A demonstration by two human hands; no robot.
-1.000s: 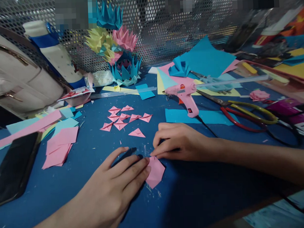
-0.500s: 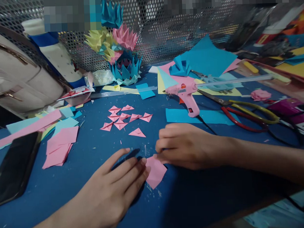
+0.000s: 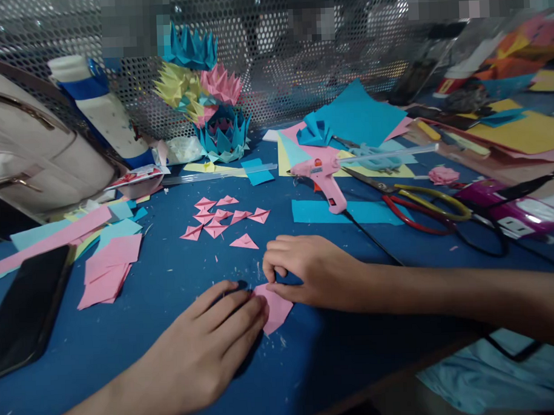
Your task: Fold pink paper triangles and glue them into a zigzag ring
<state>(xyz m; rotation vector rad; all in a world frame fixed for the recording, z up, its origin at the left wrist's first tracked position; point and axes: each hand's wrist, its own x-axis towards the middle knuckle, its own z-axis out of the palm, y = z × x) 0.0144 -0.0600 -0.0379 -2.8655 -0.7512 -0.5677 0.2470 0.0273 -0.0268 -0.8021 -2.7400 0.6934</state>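
Note:
Flat on the blue tabletop lies a pink paper square point(image 3: 279, 309), between my two hands. My left hand point(image 3: 209, 340) reaches over its left side, fingers drawn together with the fingertips at the paper; its thumb is hidden. With fingers curled, my right hand point(image 3: 315, 270) holds the upper edge, thumb on the paper. Just beyond my hands sits a loose group of small folded pink triangles point(image 3: 215, 228), one of them point(image 3: 244, 241) lying nearer to me. A stack of pink paper pieces point(image 3: 107, 277) rests to the left.
A black phone point(image 3: 28, 313) lies at the left. Ahead are a pink glue gun point(image 3: 319, 174) with its cord, scissors point(image 3: 422, 202) and a blue strip point(image 3: 299, 211). Folded paper flowers point(image 3: 224, 133), a bottle point(image 3: 105, 110) and a white bag point(image 3: 38, 137) stand before a perforated metal panel point(image 3: 272, 80).
My right hand's fingers have lifted and curled, opening a gap above the thumb. My left hand's fingers have drawn closer together. The whole view has shifted slightly.

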